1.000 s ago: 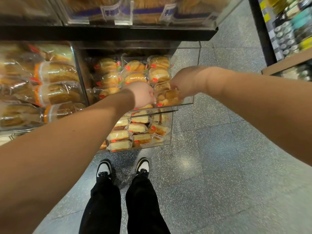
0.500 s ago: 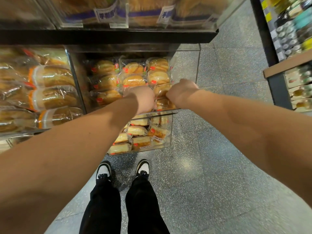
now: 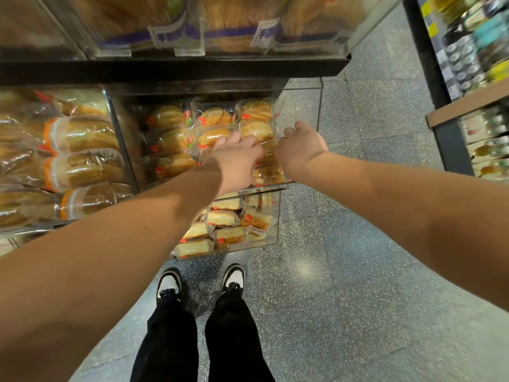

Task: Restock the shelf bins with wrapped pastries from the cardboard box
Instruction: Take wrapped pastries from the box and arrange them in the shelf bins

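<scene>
Your left hand (image 3: 237, 158) and right hand (image 3: 298, 148) rest on wrapped pastries (image 3: 256, 130) at frame centre; grip hidden. Light, squashable, slippery film: hold by the sides.

The floor (image 3: 358, 271) is grey speckled terrazzo in large tiles, glossy, with a soft patch of reflected light near the middle. A black shelf edge (image 3: 176, 68) runs across the top left. At the far right stands a second rack (image 3: 451, 144), dark-framed with a wood-toned ledge, stocked with blurred jars and bottles (image 3: 468, 59).
</scene>
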Tool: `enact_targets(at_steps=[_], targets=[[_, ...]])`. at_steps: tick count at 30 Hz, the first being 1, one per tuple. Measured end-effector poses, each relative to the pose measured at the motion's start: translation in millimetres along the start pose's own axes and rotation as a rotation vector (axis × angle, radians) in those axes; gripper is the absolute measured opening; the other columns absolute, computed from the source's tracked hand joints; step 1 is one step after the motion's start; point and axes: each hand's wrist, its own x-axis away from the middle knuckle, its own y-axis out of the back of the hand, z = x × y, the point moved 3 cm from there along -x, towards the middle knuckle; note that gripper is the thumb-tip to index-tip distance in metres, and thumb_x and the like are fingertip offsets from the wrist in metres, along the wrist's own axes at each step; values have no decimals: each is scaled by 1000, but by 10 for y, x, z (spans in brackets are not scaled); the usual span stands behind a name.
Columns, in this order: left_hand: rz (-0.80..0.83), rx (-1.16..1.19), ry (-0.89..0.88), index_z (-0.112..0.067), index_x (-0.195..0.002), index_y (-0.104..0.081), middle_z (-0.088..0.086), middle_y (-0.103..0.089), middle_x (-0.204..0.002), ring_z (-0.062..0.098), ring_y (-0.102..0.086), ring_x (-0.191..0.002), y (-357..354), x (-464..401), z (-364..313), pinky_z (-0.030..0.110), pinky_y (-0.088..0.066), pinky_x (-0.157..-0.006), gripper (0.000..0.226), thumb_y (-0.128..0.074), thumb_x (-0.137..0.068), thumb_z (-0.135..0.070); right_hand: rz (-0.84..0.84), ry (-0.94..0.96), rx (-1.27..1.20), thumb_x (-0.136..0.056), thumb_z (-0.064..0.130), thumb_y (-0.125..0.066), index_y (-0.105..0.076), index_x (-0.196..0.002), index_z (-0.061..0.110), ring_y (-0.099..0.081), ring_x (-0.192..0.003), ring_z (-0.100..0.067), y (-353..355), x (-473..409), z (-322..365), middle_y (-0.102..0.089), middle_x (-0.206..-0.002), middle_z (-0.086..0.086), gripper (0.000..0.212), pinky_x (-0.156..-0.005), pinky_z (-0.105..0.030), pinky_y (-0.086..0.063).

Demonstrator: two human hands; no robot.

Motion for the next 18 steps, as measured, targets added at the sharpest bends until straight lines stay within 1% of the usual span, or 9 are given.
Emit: enact_targets(at_steps=[3,5,6,8,11,13,15,18], targets=[[1,-37,-37,-24,-124,-57,-7,-45,-138,16,-33,-111,-6,-28,-2,39,-31,-101,37,-61,-92,-41,-1,24,13,-95,24,-60,-57,-131,18,-49,-120,-20,-24,-11,28,-61,-127,-2,37,-101,-32,-33],[1,-70,-59,-26,-123,-60,-9,-42,-144,19,-35,-115,-13,-39,6,40,-33,-99,38,-55,-93,-49,-8,34,24,-96,23,-58,-59,-129,20,-48,-121,-19,-30,-32,23,-62,-126,0,33,-101,-31,-32],[9,-81,-62,-28,-121,-62,-10,-42,-144,19,-36,-112,-14,-40,8,38,-34,-95,36,-54,-94,-50,-5,36,30,-97,23,-58,-58,-129,20,-48,-122,-19,-27,-35,18,-62,-126,0,33,-102,-31,-32],[25,-84,-55,-30,-115,-64,-13,-44,-141,18,-35,-106,-32,-53,16,35,-33,-88,31,-55,-93,-50,14,45,41,-96,24,-59,-59,-129,20,-48,-123,-19,-31,-40,11,-62,-125,0,33,-105,-32,-30],[27,-68,-25,-31,-111,-65,-15,-48,-131,18,-34,-101,-40,-64,24,33,-32,-83,27,-58,-92,-49,25,47,43,-96,24,-60,-61,-124,21,-49,-122,-18,-62,-73,21,-63,-123,0,29,-107,-32,-29],[24,-77,-19,-29,-111,-63,-14,-48,-119,18,-32,-99,-22,-70,11,33,-30,-82,28,-59,-92,-48,20,55,59,-94,24,-62,-62,-123,21,-52,-119,-18,-86,-101,35,-65,-120,1,29,-106,-33,-29],[37,-91,-18,-28,-111,-61,-13,-46,-111,18,-31,-99,-13,-79,-2,33,-29,-83,28,-59,-92,-49,23,66,77,-92,25,-65,-63,-119,21,-53,-116,-17,-108,-137,54,-66,-116,2,28,-104,-33,-30],[37,-80,-6,-29,-102,-56,-13,-43,-107,18,-31,-100,-41,-97,16,34,-31,-86,24,-61,-91,-50,33,72,86,-90,28,-68,-66,-111,23,-55,-110,-16,-114,-197,94,-67,-110,4,22,-102,-33,-30]])
